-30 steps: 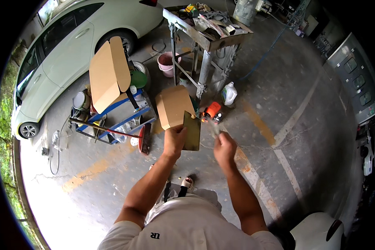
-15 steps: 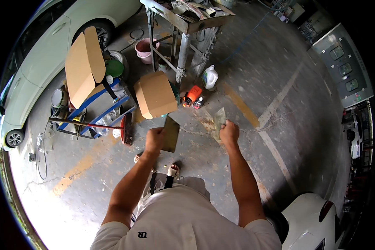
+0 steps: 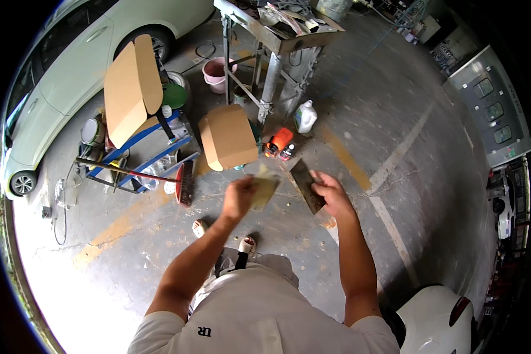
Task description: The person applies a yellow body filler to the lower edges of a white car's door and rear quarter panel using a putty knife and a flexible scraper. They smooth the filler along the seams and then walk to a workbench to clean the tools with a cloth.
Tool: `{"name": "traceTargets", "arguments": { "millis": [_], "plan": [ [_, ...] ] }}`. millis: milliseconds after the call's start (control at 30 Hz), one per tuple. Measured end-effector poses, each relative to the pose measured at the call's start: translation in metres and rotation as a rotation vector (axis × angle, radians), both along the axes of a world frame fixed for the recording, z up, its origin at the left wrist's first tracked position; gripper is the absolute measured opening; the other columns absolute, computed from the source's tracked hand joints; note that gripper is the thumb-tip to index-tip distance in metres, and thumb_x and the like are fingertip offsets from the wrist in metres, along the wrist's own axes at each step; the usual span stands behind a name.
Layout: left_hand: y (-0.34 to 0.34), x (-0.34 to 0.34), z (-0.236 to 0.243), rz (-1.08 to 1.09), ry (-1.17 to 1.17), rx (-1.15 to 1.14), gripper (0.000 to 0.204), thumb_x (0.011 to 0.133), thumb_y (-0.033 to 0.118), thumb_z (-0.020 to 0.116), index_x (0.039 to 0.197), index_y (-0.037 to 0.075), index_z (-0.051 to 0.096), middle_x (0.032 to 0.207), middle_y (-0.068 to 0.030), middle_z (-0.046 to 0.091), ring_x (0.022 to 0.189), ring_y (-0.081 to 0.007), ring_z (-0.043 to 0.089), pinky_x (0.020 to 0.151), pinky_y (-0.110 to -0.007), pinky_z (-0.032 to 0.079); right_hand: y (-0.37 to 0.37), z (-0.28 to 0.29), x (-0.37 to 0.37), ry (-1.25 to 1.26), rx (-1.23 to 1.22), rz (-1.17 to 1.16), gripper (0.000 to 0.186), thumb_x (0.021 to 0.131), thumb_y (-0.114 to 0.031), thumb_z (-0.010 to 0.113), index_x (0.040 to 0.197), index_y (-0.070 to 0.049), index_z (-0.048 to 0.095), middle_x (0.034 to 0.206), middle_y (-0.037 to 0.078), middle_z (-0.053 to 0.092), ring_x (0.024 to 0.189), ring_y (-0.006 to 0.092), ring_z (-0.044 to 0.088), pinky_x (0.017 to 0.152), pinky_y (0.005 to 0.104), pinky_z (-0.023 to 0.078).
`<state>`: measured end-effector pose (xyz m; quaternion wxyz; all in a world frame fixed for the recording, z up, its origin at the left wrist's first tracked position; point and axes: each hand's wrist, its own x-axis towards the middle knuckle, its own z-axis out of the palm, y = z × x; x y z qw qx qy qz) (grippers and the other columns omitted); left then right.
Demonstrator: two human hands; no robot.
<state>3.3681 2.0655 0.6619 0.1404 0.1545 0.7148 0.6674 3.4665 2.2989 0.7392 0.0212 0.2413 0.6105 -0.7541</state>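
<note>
My left hand (image 3: 238, 199) is closed on a pale yellowish rectangular plate (image 3: 265, 192), held by its left edge and slightly blurred. My right hand (image 3: 331, 192) pinches a dark, thin rectangular plate (image 3: 305, 186) along its right side, fingers wrapped behind it. Both plates are in the air over the floor in front of my body, tilted and a small distance apart. Their exact kind does not show clearly.
Ahead stand an open cardboard box (image 3: 229, 138), an orange bottle (image 3: 280, 140) and a white jug (image 3: 305, 116). A blue-framed cart (image 3: 144, 147) with a broom (image 3: 184, 184) is at left. Behind are a metal stand (image 3: 271, 79) and pink bucket (image 3: 216, 74); cars flank the area.
My hands have come closer together. The plate at my left has gone from dark to pale yellowish, and the one at my right from pale to dark. The view has shifted slightly.
</note>
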Motion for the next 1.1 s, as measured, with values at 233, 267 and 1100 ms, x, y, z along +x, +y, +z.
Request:
{"name": "traceTargets", "arguments": {
  "millis": [233, 267, 1100],
  "plan": [
    [0.020, 0.028, 0.080, 0.070, 0.449, -0.118, 0.017, 0.081, 0.002, 0.057, 0.096, 0.007, 0.063, 0.088, -0.0165, 0.065, 0.081, -0.0368, 0.062, 0.067, -0.035, 0.051, -0.022, -0.020, -0.026, -0.096, -0.178, -0.196, 0.021, 0.090, -0.007, 0.050, 0.108, 0.004, 0.056, 0.092, 0.006, 0.062, 0.077, 0.0136, 0.059, 0.064, 0.0280, 0.048],
    [0.018, 0.031, 0.084, 0.027, 0.487, -0.094, 0.016, 0.082, 0.002, 0.056, 0.096, 0.007, 0.063, 0.087, -0.0170, 0.064, 0.081, -0.0366, 0.062, 0.066, -0.034, 0.051, -0.017, -0.032, -0.031, -0.024, -0.166, -0.334, 0.020, 0.090, -0.006, 0.050, 0.108, 0.003, 0.056, 0.094, 0.007, 0.061, 0.079, 0.0141, 0.058, 0.067, 0.0287, 0.049],
    [-0.020, -0.013, 0.080, 0.128, 0.022, -0.064, 0.011, 0.080, 0.008, 0.060, 0.082, -0.004, 0.061, 0.063, -0.0035, 0.055, 0.060, -0.0043, 0.045, 0.054, -0.025, 0.041, -0.035, 0.009, -0.027, 0.253, 1.351, 0.405, 0.011, 0.082, -0.001, 0.057, 0.092, -0.001, 0.063, 0.077, 0.017, 0.063, 0.067, 0.0279, 0.059, 0.063, 0.0283, 0.047]
  ]
}}
